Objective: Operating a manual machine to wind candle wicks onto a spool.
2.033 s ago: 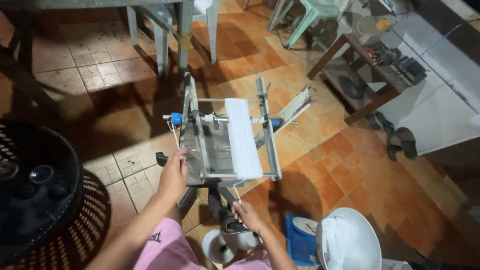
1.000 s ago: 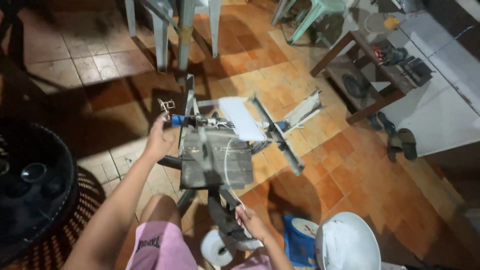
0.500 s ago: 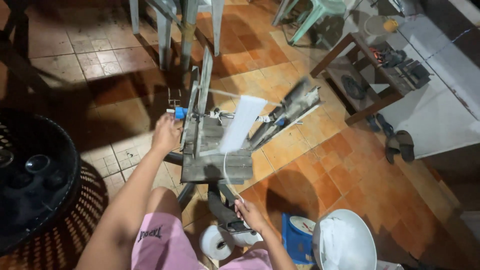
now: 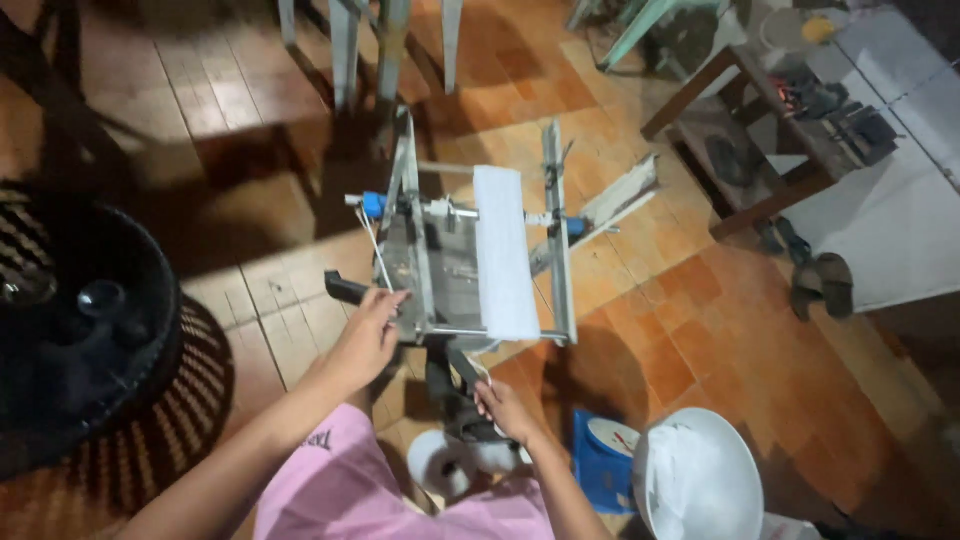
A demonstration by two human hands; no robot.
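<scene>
A small metal frame machine (image 4: 470, 255) stands on the tiled floor in front of me, with a white band (image 4: 503, 250) of material stretched lengthwise over it. My left hand (image 4: 368, 335) grips the frame's near left corner, beside a thin rod and a black handle (image 4: 345, 289). My right hand (image 4: 500, 405) is closed on a dark lever under the frame's near edge. A white roll (image 4: 440, 465) lies between my knees, below the machine.
A black woven basket (image 4: 90, 330) sits at the left. A white bowl (image 4: 700, 475) holding white material and a blue scale (image 4: 605, 450) lie at lower right. Chair legs (image 4: 365, 40) stand beyond the machine. A wooden bench (image 4: 760, 130) and sandals (image 4: 820, 280) are at the right.
The machine's hinged frame swung up and tilted, then came back down flat. My left hand moved from the blue fitting at the far left down to the near left corner.
</scene>
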